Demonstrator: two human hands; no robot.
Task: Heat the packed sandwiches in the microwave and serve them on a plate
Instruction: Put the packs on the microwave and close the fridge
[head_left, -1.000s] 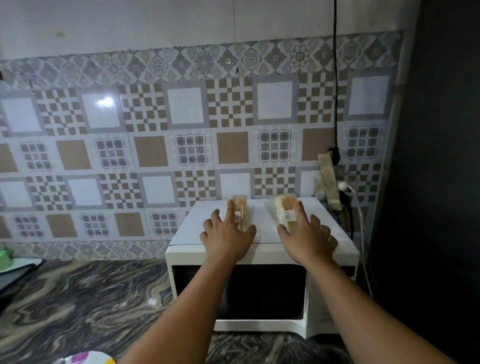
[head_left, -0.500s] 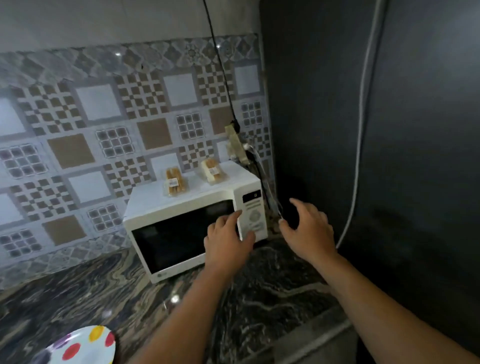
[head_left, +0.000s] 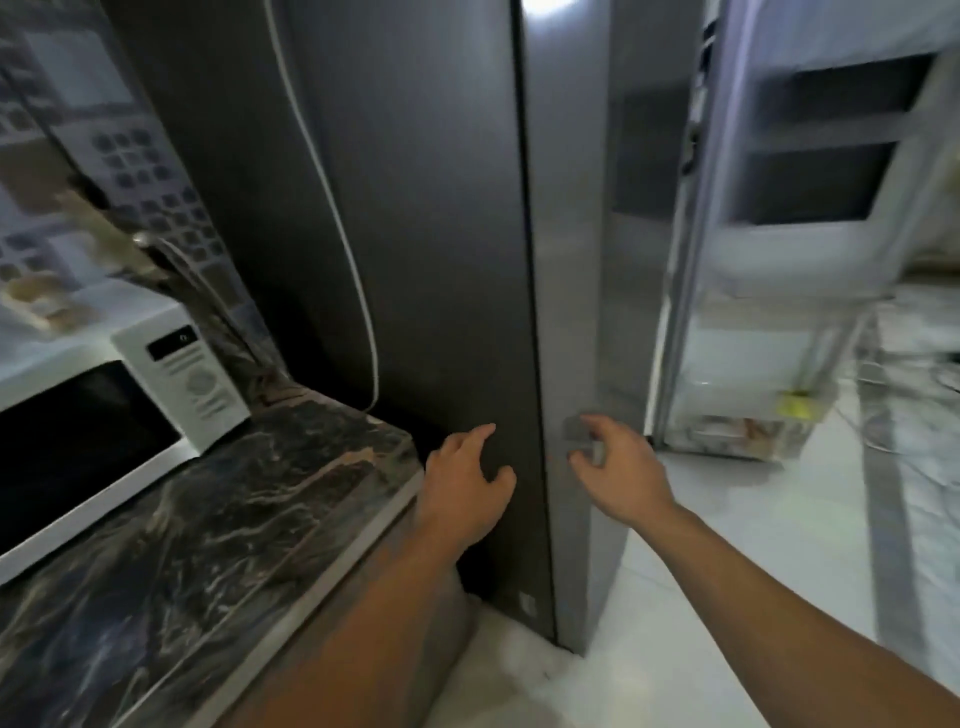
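My left hand (head_left: 465, 480) hangs empty, fingers loosely spread, in front of the dark side of the fridge (head_left: 415, 234). My right hand (head_left: 618, 467) is empty too, fingers spread and slightly bent, reaching toward the fridge's front edge at about twelve o'clock; whether it touches the metal I cannot tell. The fridge door (head_left: 769, 322) stands open out at two o'clock.

The sandwiches sit well behind my reach: one blurred pack (head_left: 39, 304) shows on top of the microwave (head_left: 119, 410) at nine o'clock, near the left edge of view. The microwave door looks closed, so nothing is heating yet.

The risks I see: the view is smeared, so I am likely turning fast, and my hand could knock the fridge edge or swing the open door into something. Bottles in the door shelf could rattle loose. The packs stay cold while I am busy here, and the white cable (head_left: 337, 218) hanging by the counter (head_left: 218, 519) could snag my arm.
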